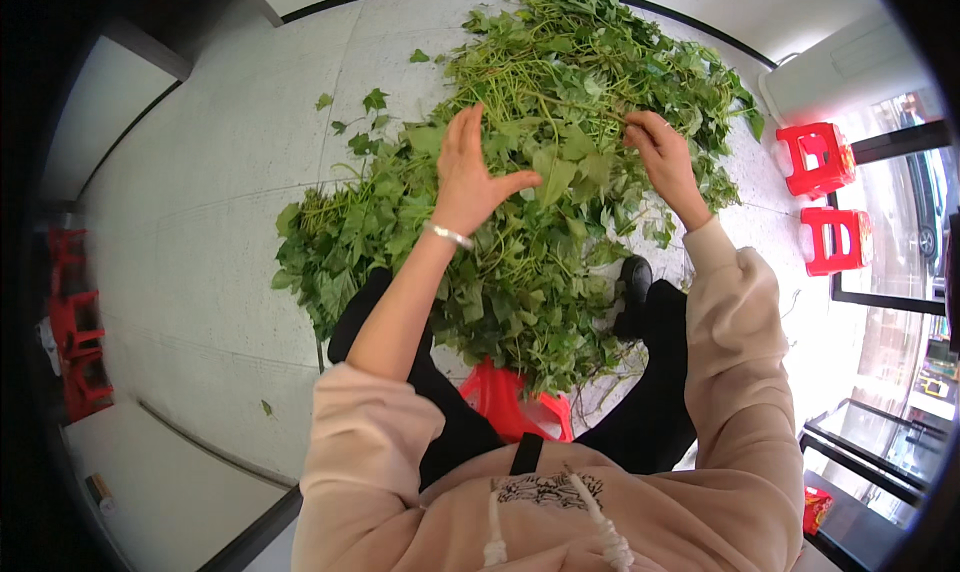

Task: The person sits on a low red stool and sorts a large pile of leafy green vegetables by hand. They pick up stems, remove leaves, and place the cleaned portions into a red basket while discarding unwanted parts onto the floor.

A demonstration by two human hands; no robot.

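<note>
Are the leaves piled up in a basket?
No, the green leafy stems lie in a loose heap straight on the pale floor, under both hands.

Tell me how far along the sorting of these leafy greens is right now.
Early, by the look of it. Done: no separate picked bundle is visible; only a few loose leaves lie apart on the floor. In hand: the left hand is open over the pile of leafy vine greens, thumb on a leaf, while the right hand pinches a stem. Left: nearly the whole pile sits unsorted.
</note>
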